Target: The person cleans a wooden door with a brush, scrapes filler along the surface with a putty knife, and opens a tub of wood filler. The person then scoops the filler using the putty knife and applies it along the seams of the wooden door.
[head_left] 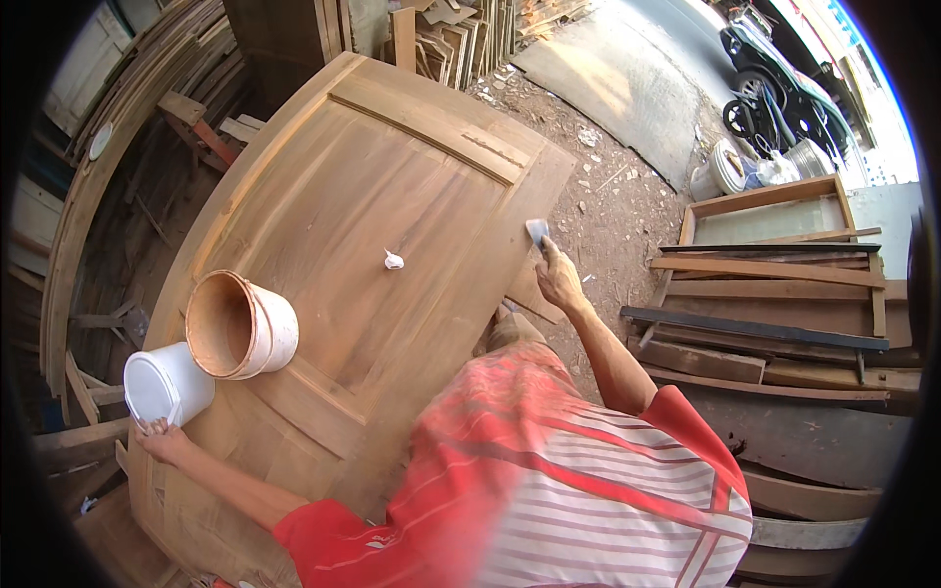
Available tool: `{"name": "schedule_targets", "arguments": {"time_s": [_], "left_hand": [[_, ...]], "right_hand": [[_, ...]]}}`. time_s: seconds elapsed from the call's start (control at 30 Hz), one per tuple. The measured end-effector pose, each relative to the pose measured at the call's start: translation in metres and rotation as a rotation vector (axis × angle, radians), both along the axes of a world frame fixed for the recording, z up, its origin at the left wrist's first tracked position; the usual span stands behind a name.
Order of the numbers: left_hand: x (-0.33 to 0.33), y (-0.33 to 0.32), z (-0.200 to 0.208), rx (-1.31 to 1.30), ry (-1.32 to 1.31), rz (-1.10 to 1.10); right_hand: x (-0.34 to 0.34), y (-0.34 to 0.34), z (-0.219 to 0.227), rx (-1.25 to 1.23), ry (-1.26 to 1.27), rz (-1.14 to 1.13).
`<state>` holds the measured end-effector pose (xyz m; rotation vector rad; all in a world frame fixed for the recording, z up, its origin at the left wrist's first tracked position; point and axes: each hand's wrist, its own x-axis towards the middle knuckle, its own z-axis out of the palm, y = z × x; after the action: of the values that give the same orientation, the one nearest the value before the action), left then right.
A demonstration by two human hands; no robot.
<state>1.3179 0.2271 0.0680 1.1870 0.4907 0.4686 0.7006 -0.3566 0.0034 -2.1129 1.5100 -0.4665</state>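
Observation:
A wooden door panel [343, 196] lies in front of me, with raised frame pieces around a recessed middle. At its left side stands a white lidded bucket [181, 377], and my left hand [162, 441] has its fingers closed at the bucket's lid edge. Touching that bucket is an open bucket [274, 328], its inside and rim stained brown. My right hand [560, 277] grips a putty knife [537, 230] with a broad pale blade, held over the door's right edge. A small crumpled white scrap [393, 260] rests on the recessed panel.
Wooden frames and boards [765, 294] are stacked along the right. Curved planks [108, 196] lean at the left, and cut boards [451, 54] stand at the back. Debris litters the dirt floor [613, 211]. Beyond are white buckets [720, 167] and a parked motorbike [774, 88].

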Motion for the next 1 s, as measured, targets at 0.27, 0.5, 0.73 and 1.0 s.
{"name": "schedule_targets", "arguments": {"time_s": [0.27, 0.5, 0.73, 1.0], "left_hand": [[-0.166, -0.037, 0.089, 0.003, 0.016, -0.024], [-0.291, -0.068, 0.138, -0.071, 0.074, -0.077], [-0.386, -0.117, 0.147, -0.083, 0.084, -0.168], [-0.428, -0.22, 0.157, -0.063, 0.052, -0.093]], "right_hand": [[-0.031, -0.004, -0.016, 0.059, 0.181, 0.078], [-0.044, -0.049, -0.028, -0.01, 0.125, 0.149], [-0.045, -0.108, -0.038, -0.005, 0.137, 0.228], [-0.074, -0.169, -0.035, -0.015, 0.206, 0.379]]}}
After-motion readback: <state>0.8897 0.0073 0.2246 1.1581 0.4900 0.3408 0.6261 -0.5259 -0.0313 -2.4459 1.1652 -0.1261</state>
